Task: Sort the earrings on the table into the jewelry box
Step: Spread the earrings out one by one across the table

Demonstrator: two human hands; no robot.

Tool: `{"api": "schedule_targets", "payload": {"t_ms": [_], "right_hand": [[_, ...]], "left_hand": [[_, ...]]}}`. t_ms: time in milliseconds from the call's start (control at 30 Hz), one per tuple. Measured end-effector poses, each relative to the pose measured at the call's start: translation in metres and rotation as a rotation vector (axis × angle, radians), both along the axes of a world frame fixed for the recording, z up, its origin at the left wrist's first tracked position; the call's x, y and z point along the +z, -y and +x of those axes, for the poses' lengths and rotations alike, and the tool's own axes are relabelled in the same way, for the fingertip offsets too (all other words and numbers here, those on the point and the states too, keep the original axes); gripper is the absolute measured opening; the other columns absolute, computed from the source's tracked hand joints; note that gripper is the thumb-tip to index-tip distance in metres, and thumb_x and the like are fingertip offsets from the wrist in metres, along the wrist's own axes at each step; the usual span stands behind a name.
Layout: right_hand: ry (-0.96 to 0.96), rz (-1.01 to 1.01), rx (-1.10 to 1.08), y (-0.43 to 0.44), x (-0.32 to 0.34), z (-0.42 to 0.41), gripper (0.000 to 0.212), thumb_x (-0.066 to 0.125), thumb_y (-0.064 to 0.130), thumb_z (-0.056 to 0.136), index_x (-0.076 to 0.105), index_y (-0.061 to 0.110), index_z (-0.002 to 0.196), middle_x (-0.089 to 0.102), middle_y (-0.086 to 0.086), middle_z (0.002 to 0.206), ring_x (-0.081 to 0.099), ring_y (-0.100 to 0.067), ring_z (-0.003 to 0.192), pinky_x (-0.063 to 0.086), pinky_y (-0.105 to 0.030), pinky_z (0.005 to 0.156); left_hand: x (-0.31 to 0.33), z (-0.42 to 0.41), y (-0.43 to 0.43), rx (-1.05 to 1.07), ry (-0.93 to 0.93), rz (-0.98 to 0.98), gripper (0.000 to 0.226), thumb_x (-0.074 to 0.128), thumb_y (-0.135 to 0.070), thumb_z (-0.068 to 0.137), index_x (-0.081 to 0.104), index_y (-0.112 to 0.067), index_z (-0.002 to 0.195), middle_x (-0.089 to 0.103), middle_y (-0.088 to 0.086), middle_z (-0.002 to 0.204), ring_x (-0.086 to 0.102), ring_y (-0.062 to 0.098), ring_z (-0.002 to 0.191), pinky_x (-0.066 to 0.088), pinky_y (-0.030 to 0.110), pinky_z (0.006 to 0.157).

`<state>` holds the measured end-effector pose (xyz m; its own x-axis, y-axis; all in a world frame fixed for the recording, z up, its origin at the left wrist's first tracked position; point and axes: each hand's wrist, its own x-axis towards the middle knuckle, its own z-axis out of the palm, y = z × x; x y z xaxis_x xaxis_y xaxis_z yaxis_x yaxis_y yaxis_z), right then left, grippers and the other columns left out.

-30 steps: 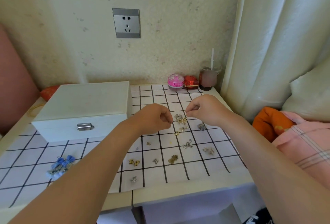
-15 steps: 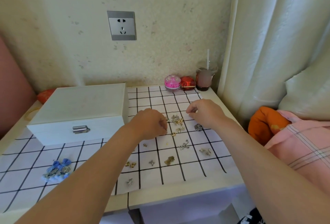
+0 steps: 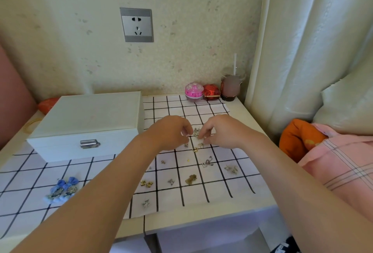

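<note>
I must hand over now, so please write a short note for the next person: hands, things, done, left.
Left hand and right hand: both curled at the small metal earring cluster; whether they pinch one is unclear.
White rectangular jewelry box with metal clasp: closed, on the left.
Done: nothing visible.
Left: open box, sort all earrings, including the blue bow pair.

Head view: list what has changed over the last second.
Both hands closed in: the left hand and the right hand now nearly touch fingertips over the earring cluster between them. Whether either pinches a piece is too small to tell. The jewelry box stayed shut; the blue bow earrings and the other loose earrings lie as before.
</note>
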<state>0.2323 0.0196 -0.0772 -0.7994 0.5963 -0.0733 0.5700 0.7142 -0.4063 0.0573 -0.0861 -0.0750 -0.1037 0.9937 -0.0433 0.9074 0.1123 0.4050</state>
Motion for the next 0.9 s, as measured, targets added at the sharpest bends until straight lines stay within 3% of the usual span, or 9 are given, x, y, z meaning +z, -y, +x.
{"api": "schedule_targets", "payload": {"t_ms": [200, 267, 300, 367, 467, 600, 667, 767, 900], "right_hand": [[0.009, 0.002, -0.010, 0.002, 0.002, -0.005, 0.010, 0.075, 0.025, 0.086, 0.078, 0.033, 0.091, 0.067, 0.021, 0.088, 0.062, 0.001, 0.084, 0.052, -0.026, 0.077], [-0.022, -0.013, -0.031, 0.001, 0.003, -0.006, 0.008, 0.072, 0.026, 0.089, 0.078, 0.031, 0.091, 0.069, 0.016, 0.095, 0.062, 0.004, 0.071, 0.050, -0.022, 0.063], [-0.062, -0.042, -0.050, 0.000, 0.003, -0.006, 0.007, 0.072, 0.027, 0.090, 0.077, 0.030, 0.090, 0.070, 0.015, 0.096, 0.062, 0.004, 0.064, 0.050, -0.021, 0.059], [-0.170, -0.101, -0.079, -0.002, 0.004, -0.007, 0.008, 0.073, 0.028, 0.088, 0.075, 0.034, 0.084, 0.070, 0.017, 0.092, 0.065, 0.002, 0.067, 0.052, -0.025, 0.065], [-0.336, -0.165, -0.099, -0.001, 0.008, -0.009, 0.011, 0.074, 0.022, 0.088, 0.074, 0.032, 0.084, 0.070, 0.017, 0.084, 0.058, 0.014, 0.066, 0.039, -0.009, 0.065], [-0.490, -0.242, -0.148, 0.002, 0.009, -0.008, 0.010, 0.079, 0.019, 0.083, 0.075, 0.027, 0.089, 0.069, 0.013, 0.080, 0.057, 0.012, 0.061, 0.040, -0.006, 0.058], [-0.419, -0.184, -0.144, -0.003, 0.008, -0.004, 0.015, 0.082, 0.021, 0.080, 0.074, 0.032, 0.086, 0.069, 0.012, 0.083, 0.062, 0.006, 0.072, 0.042, -0.013, 0.067], [-0.126, -0.084, -0.074, -0.006, 0.005, 0.002, 0.020, 0.080, 0.022, 0.081, 0.073, 0.041, 0.078, 0.070, 0.018, 0.086, 0.066, -0.003, 0.084, 0.053, -0.028, 0.076], [0.051, -0.038, -0.048, -0.001, 0.000, 0.001, 0.013, 0.080, 0.024, 0.082, 0.079, 0.034, 0.091, 0.066, 0.023, 0.086, 0.062, 0.000, 0.089, 0.053, -0.029, 0.084]], "left_hand": [[-0.001, 0.002, 0.006, 0.004, 0.088, 0.043, 0.017, 0.070, -0.025, 0.088, 0.069, -0.030, 0.104, 0.068, -0.016, 0.097, 0.054, -0.006, 0.076, 0.039, 0.010, 0.068], [-0.002, 0.001, 0.007, 0.018, 0.113, 0.052, 0.018, 0.070, -0.025, 0.088, 0.069, -0.030, 0.105, 0.068, -0.016, 0.097, 0.055, -0.006, 0.077, 0.039, 0.010, 0.067], [-0.002, 0.001, 0.007, 0.026, 0.131, 0.064, 0.019, 0.070, -0.026, 0.087, 0.068, -0.030, 0.106, 0.068, -0.016, 0.097, 0.056, -0.005, 0.077, 0.040, 0.011, 0.067], [0.000, 0.002, 0.005, 0.045, 0.212, 0.095, 0.022, 0.071, -0.030, 0.087, 0.066, -0.031, 0.108, 0.070, -0.016, 0.096, 0.060, -0.003, 0.079, 0.043, 0.015, 0.067], [0.004, 0.010, 0.002, 0.103, 0.405, 0.152, 0.020, 0.075, -0.031, 0.085, 0.066, -0.031, 0.103, 0.074, -0.014, 0.086, 0.064, -0.005, 0.070, 0.043, 0.013, 0.055], [0.007, 0.013, -0.004, 0.220, 0.523, 0.252, 0.012, 0.080, -0.024, 0.081, 0.072, -0.025, 0.089, 0.074, -0.009, 0.079, 0.067, 0.002, 0.071, 0.051, 0.016, 0.067], [0.006, 0.011, -0.004, 0.249, 0.500, 0.236, 0.010, 0.079, -0.025, 0.081, 0.073, -0.026, 0.088, 0.073, -0.009, 0.078, 0.067, 0.004, 0.071, 0.051, 0.017, 0.067], [0.004, 0.009, -0.003, 0.237, 0.443, 0.186, 0.009, 0.074, -0.025, 0.085, 0.070, -0.028, 0.092, 0.072, -0.009, 0.082, 0.065, 0.006, 0.070, 0.046, 0.018, 0.060], [0.005, 0.011, 0.000, 0.213, 0.393, 0.150, 0.006, 0.071, -0.028, 0.086, 0.070, -0.030, 0.092, 0.071, -0.010, 0.083, 0.066, 0.008, 0.073, 0.045, 0.020, 0.045]]}}
